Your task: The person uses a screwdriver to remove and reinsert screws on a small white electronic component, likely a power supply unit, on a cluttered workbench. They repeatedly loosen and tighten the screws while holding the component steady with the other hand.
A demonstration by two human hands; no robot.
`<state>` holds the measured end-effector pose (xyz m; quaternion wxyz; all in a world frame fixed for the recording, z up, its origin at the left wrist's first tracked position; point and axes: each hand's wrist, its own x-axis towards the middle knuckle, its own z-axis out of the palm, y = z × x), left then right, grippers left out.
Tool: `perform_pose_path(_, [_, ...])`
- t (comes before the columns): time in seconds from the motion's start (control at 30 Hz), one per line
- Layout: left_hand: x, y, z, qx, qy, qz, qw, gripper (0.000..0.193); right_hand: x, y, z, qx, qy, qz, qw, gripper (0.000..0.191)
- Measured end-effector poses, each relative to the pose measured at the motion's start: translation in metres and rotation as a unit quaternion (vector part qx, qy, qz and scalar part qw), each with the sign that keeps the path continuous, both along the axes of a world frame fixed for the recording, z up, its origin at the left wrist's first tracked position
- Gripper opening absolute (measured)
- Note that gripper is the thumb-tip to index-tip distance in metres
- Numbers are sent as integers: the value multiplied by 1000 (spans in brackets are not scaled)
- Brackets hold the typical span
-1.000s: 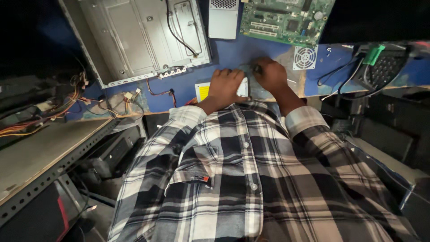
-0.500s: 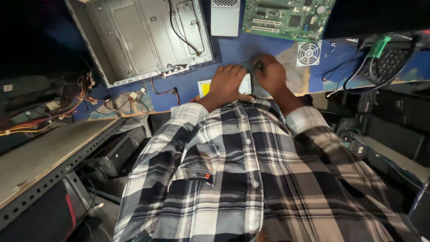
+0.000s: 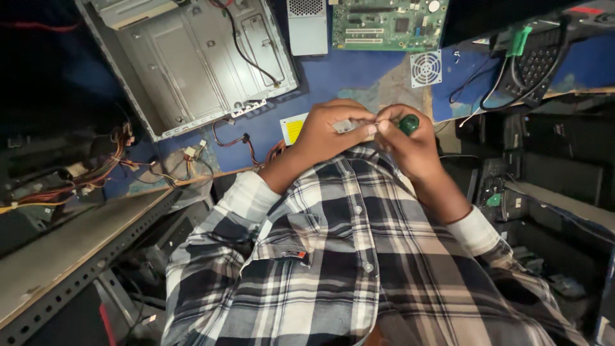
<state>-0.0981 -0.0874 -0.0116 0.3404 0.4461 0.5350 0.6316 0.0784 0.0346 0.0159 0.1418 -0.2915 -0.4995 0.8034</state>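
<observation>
Above the blue worktable [image 3: 346,77] with its open metal computer case [image 3: 192,64] and green circuit board [image 3: 391,24], the left hand [image 3: 330,131] is clamped on a small pale part [image 3: 351,125] at chest height, while the right hand [image 3: 410,141], touching it fingertip to fingertip, grips a green-handled screwdriver [image 3: 408,123].

A left hand [image 3: 330,131] pinches a small pale metal part [image 3: 349,125], dull grey; the right hand [image 3: 410,144] grips a tool with a glossy green plastic handle [image 3: 409,123]. The shirt [image 3: 346,256] is soft plaid cloth. At 11 o'clock, an open case [image 3: 192,57] of bare matt sheet metal. At 12 o'clock, a green circuit board [image 3: 391,24], slightly shiny. The bench [image 3: 333,74] is worn blue, scuffed bare in patches. At 1 o'clock, a white plastic fan [image 3: 426,67].
</observation>
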Motion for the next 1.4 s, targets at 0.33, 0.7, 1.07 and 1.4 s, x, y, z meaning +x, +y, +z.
perform_pose_path(0.33, [25, -50, -19, -27, -344, -48, 937, 17, -6, -51, 14, 310, 8, 16, 951, 18])
perform_pose_path(0.7, [3, -79, -20, 40, -294, 5, 955, 7, 18, -38, 27, 329, -25, -131, 935, 67])
perform_pose_path(1.07, [-9, -83, -15, 85, -300, 7, 950, 3, 36, -30, 24, 103, 125, -209, 964, 55])
perform_pose_path(1.4, [-10, -84, -10, 71, -342, -29, 936, 3, 31, -29, 13, 38, 110, -205, 972, 53])
